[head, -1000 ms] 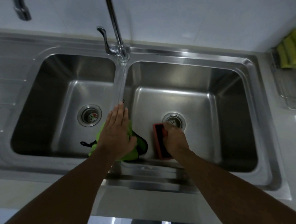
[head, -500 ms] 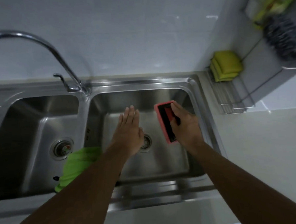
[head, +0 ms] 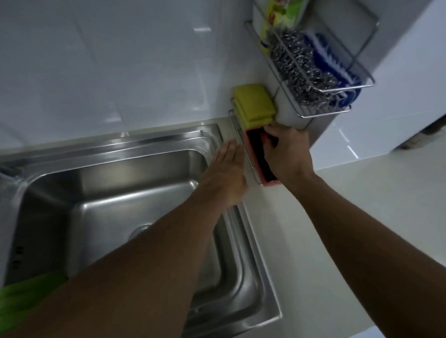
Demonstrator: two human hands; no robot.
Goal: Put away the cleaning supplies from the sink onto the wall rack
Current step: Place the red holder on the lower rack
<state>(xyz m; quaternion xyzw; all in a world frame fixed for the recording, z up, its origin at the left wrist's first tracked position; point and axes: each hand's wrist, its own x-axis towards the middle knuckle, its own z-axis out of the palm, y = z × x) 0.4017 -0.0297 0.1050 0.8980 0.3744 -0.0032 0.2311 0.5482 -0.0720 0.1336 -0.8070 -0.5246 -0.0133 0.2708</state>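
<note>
While your two bare forearms fill the lower half of the frame, a bright green cloth [head: 19, 303] lies at the lower left, at the near edge of the stainless steel sink basin [head: 130, 199], partly hidden by your left arm. Further up, at the centre of the frame, your left hand [head: 226, 176] is flat with its fingers straight and together, clamped on nothing, over the sink's right rim. Just to its right, your right hand [head: 287, 152] grips the red-framed rectangular scrubber with a black pad [head: 258, 156], thumb and fingers closed on its far end. That scrubber sits at the low wire rack [head: 236, 132] on the pale countertop [head: 374, 225], just beside the sink; whether it rests fully in the rack you cannot tell. Directly beyond it, a stack of yellow sponges [head: 253, 104] sits in the same rack, touching or nearly touching the scrubber's far end. Toward the upper right, a steel wire wall rack [head: 362, 84] holds a tangle of steel wool [head: 302, 71], a blue-and-white brush [head: 329, 57] and a yellow-labelled bottle [head: 283, 8].
</note>
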